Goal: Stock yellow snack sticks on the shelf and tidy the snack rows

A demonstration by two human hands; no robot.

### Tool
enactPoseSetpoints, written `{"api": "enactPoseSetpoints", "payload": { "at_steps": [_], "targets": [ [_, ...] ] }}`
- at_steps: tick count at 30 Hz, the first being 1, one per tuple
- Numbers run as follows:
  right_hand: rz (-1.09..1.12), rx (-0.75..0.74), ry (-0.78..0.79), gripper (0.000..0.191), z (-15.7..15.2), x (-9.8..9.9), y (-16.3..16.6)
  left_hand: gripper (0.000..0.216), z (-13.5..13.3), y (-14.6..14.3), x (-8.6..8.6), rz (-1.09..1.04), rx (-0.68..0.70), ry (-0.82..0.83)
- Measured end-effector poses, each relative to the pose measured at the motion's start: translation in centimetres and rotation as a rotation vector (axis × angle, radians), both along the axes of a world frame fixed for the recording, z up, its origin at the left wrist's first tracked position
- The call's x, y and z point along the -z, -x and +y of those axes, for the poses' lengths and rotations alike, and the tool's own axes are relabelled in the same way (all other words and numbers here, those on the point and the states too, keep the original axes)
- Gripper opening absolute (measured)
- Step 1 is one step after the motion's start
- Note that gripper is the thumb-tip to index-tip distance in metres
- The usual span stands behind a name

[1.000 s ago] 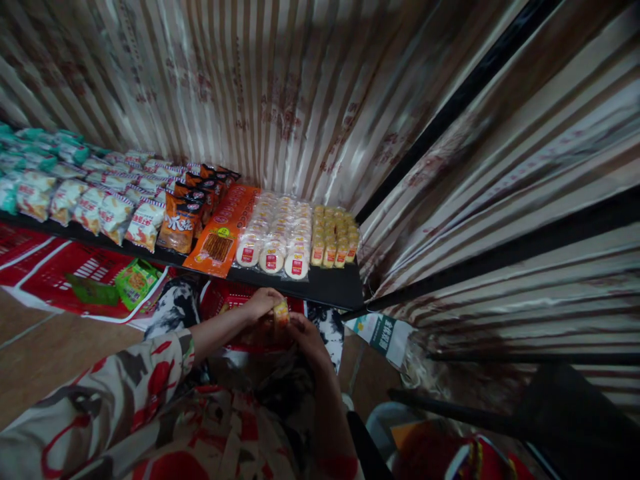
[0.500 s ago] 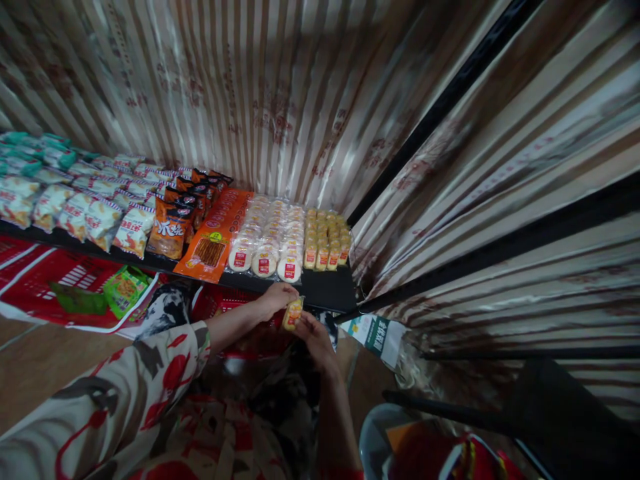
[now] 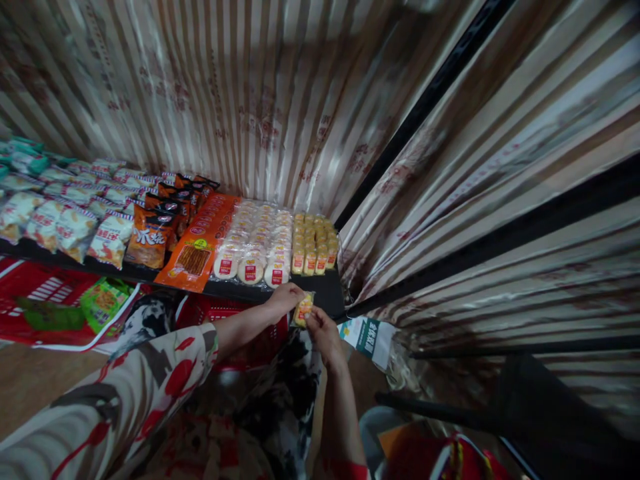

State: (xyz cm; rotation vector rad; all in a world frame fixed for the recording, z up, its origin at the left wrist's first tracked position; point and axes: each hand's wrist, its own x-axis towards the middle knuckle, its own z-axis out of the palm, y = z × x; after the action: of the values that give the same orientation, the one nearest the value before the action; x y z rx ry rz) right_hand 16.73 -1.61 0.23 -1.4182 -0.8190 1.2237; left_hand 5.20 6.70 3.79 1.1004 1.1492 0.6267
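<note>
A small yellow snack packet point(image 3: 303, 309) in clear wrap is held between both my hands at the front edge of a black shelf point(image 3: 327, 298). My left hand point(image 3: 284, 299) pinches its left side and my right hand point(image 3: 323, 331) grips it from below. Just beyond it on the shelf lie rows of matching yellow packets point(image 3: 315, 241) and rows of round white cakes point(image 3: 256, 243) with red labels.
Further left on the shelf are flat orange packs point(image 3: 203, 241), dark orange bags point(image 3: 149, 233) and several white snack bags point(image 3: 75, 223). A red basket point(image 3: 227, 313) sits under my arms. Striped foil curtain point(image 3: 280, 87) backs the shelf. A green-and-white bag point(image 3: 373, 335) lies lower right.
Both hands have lifted the yellow packet up and to the right, from over the red basket to the shelf's front edge. The view has shifted slightly left.
</note>
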Motion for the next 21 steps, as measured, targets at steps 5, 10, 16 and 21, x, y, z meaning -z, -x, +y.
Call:
{"api": "enactPoseSetpoints", "payload": {
  "at_steps": [5, 10, 16, 21],
  "targets": [
    [-0.042, 0.052, -0.008, 0.045, 1.0, 0.4, -1.7, 0.004, 0.2, -1.1, 0.2, -0.01, 0.014, -0.015],
    [-0.102, 0.093, -0.016, 0.045, 1.9, 0.7, -2.9, 0.013, 0.4, -2.5, 0.6, 0.041, 0.047, -0.089],
    [-0.241, 0.125, -0.022, 0.052, 2.6, 0.7, -3.8, 0.013, 1.2, -4.4, 0.9, 0.28, 0.071, -0.274],
    [-0.504, 0.242, -0.033, 0.055, 3.2, 0.9, -4.5, 0.015, 2.1, -6.3, 1.7, 0.293, 0.074, -0.308]
  ]
}}
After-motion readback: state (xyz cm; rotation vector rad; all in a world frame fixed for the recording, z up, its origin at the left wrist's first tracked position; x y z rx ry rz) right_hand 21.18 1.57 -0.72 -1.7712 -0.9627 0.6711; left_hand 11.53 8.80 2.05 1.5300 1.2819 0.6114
